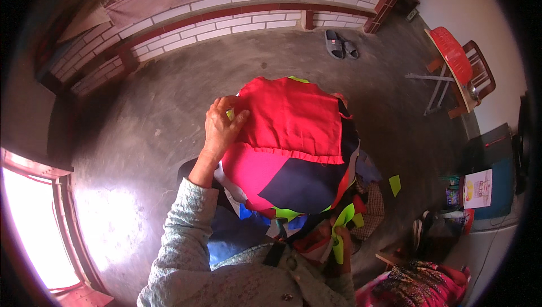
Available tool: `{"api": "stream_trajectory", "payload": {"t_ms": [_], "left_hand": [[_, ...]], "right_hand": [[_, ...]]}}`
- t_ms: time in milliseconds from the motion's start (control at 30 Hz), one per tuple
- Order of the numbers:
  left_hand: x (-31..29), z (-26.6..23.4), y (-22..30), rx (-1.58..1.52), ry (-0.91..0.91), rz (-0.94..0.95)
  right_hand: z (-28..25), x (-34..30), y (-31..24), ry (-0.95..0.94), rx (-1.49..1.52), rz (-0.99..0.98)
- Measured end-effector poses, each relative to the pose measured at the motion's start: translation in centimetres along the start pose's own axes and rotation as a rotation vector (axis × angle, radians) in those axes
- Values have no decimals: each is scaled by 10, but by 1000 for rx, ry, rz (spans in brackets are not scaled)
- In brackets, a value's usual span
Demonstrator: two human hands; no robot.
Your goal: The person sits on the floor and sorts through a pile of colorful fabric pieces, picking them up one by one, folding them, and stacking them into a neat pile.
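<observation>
A round, bulging piece of patchwork cloth (299, 116) in red, pink, dark navy and neon yellow-green spreads over my lap. Its red panel has a frayed lower edge. At the far left rim, my left hand (222, 126) grips the cloth, thumb on top and fingers curled at the edge. Lower and to the right, my right hand (344, 241) is closed on a neon yellow-green fabric strip (337, 245); some of its fingers are hidden. Loose scraps in blue, black, red and white lie bunched below the patchwork.
One yellow-green scrap (394, 185) lies on the grey floor at the right. Grey slippers (337, 45) rest near a brick-faced platform (237, 23). A small table with a red item (451, 53) stands far right. Patterned pink cloth (415, 285) lies at the lower right.
</observation>
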State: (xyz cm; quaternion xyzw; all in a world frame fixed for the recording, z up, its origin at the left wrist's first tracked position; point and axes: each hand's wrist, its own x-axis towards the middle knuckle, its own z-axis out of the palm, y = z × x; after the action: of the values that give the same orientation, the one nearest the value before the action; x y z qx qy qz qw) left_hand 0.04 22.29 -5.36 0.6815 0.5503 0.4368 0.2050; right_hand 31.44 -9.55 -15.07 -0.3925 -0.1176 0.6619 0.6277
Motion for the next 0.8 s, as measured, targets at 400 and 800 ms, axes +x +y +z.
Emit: {"api": "stream_trajectory", "payload": {"t_ms": [400, 800], "left_hand": [[-5, -12, -26, -512, -43, -238], [-6, -21, -34, -408, -237, -215]], "right_hand": [[2, 7, -2, -124, 28, 44], [-7, 13, -3, -243, 64, 55]]}}
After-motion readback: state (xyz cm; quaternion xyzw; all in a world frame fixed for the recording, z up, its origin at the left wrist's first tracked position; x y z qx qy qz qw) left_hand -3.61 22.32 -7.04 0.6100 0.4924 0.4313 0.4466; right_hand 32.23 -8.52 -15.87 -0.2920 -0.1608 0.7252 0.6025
